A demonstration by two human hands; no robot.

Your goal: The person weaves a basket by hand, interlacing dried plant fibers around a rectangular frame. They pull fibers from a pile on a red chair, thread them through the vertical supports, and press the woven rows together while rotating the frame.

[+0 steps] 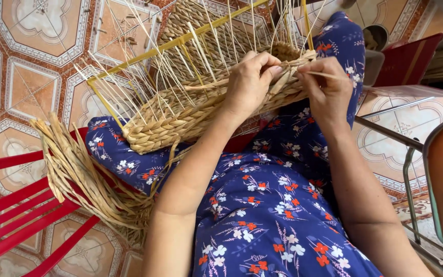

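Head view: a half-woven basket (pixel 180 110) is held on the lap, against a blue flowered dress (pixel 273 205).

No label or sign can be seen; a dark red box (pixel 411 59) is placed at the upper right, on the tiled floor (pixel 21 77). The basket is made of flat tan braid on a yellow frame (pixel 180 41), with thin pale stakes standing up. The left hand (pixel 249 82) is closed on the rim. The right hand (pixel 326 90) is pinched on a thin strand (pixel 324 75). Loose fibre (pixel 83 174) is laid over a red chair (pixel 16 215).

Lap and red chair as support

A half-woven basket (pixel 201 110) is borne on the flower-print lap (pixel 262 195); dried straw (pixel 78 174) is draped over the red chair (pixel 16 215).
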